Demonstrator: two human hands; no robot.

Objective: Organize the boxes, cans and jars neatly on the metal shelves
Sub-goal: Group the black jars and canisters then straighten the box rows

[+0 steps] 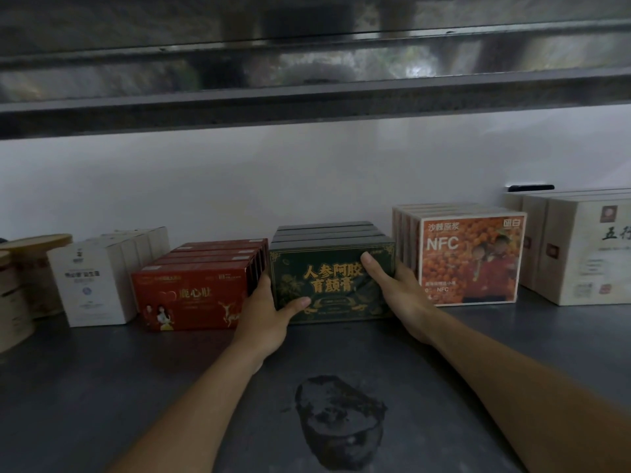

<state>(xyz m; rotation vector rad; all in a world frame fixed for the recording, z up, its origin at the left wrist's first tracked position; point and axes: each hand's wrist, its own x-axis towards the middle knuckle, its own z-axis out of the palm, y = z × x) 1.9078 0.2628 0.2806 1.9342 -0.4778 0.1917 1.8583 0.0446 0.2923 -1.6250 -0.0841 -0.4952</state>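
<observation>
Left hand and right hand grip green box edges, red boxes, orange boxes just beside

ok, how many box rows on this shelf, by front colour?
white row: 1
red row: 1
dark green row: 1, gripped by left hand and right hand
orange row: 1
cream row: 1, cut off by the frame edge
Total: 5 rows
</observation>
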